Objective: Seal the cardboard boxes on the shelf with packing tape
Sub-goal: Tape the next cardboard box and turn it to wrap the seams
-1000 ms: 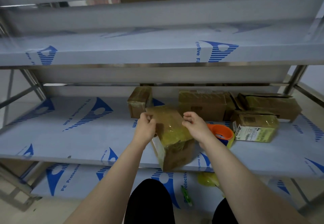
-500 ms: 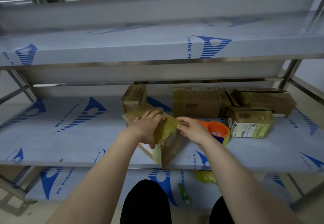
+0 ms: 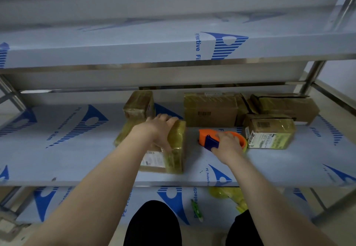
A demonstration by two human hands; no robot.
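Cardboard box (image 3: 176,149), tape-wrapped: left hand (image 3: 161,130) curls over its far edge. Tape dispenser (image 3: 207,138): right hand (image 3: 227,146) grasps it. Advice: steady box; start tape beyond seam.

The left hand (image 3: 161,130) grips a taped box (image 3: 176,150) (lying flat), the right hand (image 3: 227,147) the tape dispenser (image 3: 204,134).
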